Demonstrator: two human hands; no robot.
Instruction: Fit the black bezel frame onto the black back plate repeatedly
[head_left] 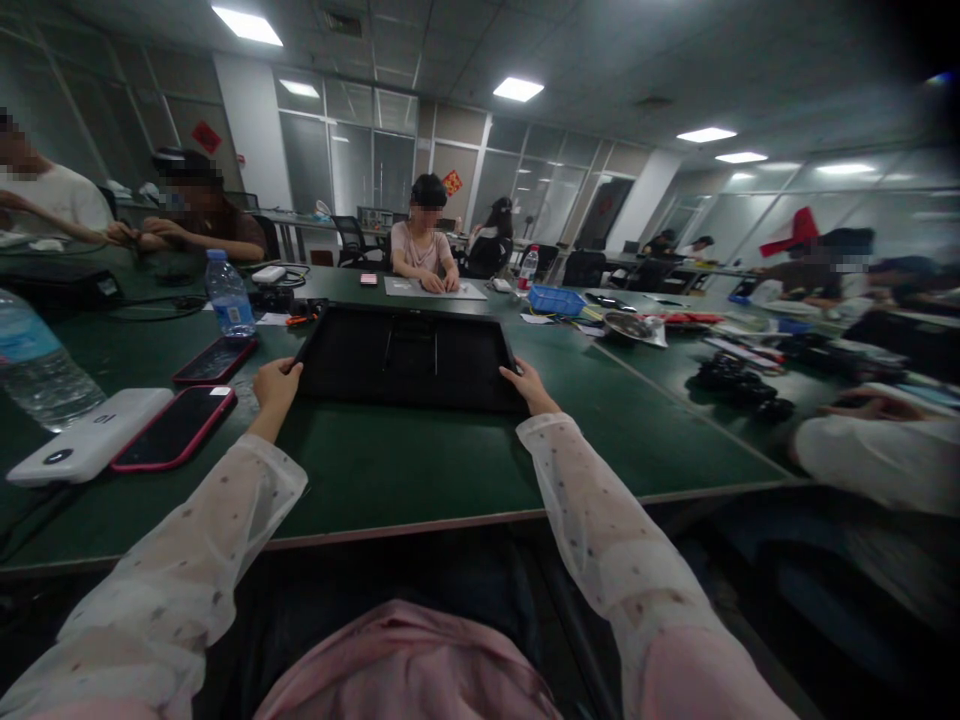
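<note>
Black panel (pixel 410 362) between both grips (pixel 275 394) (pixel 532 387)

Green table (pixel 405 460). Near left: white power bank (pixel 86 442) just beside a pink-cased smartphone (pixel 176 430); second smartphone (pixel 216 360) beyond, near a blue-capped water bottle (pixel 230 297). Farther right: blue plastic basket (pixel 561 303), metal dish (pixel 632 327) near it; co-worker (pixel 422 245) seated opposite.

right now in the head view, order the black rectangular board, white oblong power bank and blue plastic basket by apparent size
1. Black rectangular board
2. White oblong power bank, enlarged by nearness
3. Blue plastic basket, farther back
</note>
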